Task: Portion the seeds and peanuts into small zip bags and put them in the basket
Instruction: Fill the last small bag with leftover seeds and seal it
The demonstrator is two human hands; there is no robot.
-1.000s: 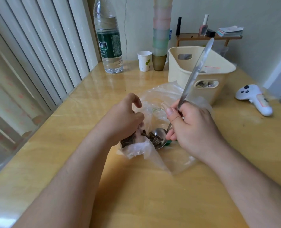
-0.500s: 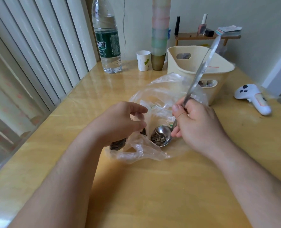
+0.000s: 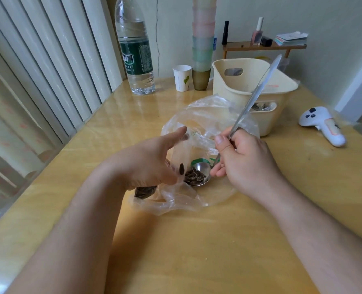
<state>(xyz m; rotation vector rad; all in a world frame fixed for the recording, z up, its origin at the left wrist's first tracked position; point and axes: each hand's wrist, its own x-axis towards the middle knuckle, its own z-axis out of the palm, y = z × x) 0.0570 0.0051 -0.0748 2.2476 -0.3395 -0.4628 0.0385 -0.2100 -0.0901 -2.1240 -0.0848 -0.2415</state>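
Note:
A crumpled large clear plastic bag (image 3: pixel 207 115) lies on the wooden table (image 3: pixel 197 240) in front of the cream basket (image 3: pixel 281 88). My right hand (image 3: pixel 247 162) grips the long handle of a metal spoon (image 3: pixel 199 175). The spoon's bowl holds several striped sunflower seeds and rests low over the plastic. My left hand (image 3: pixel 146 162) sits just left of the spoon with its thumb raised. It holds a small clear zip bag (image 3: pixel 146 190) whose seed-filled bottom shows below the palm. One loose seed (image 3: pixel 182 168) clings to plastic between hand and spoon. Packets show through the basket's handle slot.
A large water bottle (image 3: pixel 136 49), a paper cup (image 3: pixel 182 78) and a tall stack of coloured cups (image 3: pixel 203 39) stand at the back. To the right lies a white controller (image 3: pixel 322 126). A small shelf (image 3: pixel 264 46) sits behind the basket; vertical blinds (image 3: pixel 48 71) line the left.
My left hand's thumb has lifted and spread away from the fingers. The spoon, loaded with seeds, has come out of the large bag toward my left hand.

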